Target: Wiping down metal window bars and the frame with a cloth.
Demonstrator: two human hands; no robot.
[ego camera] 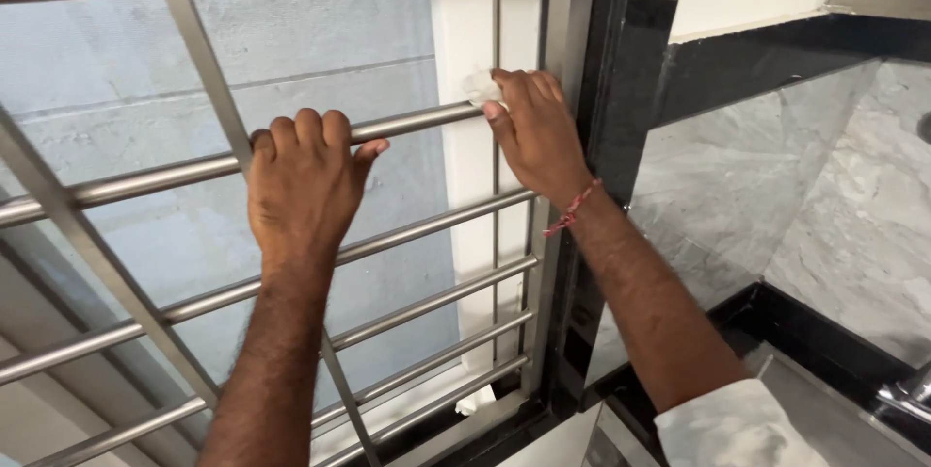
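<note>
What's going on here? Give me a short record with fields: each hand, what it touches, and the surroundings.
Left hand: left hand gripping a horizontal steel bar of the silver metal window grille, fingers curled over it.
Right hand: right hand pressing a small white crumpled cloth against the same bar near the grille's right frame.
Wrist: red thread bracelet.
Surroundings: grey marble wall panel with black stone trim.

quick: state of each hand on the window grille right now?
Left hand: closed, fingers curled over a horizontal steel bar.
Right hand: closed, pressing a small white cloth against the same bar's right end.
</note>
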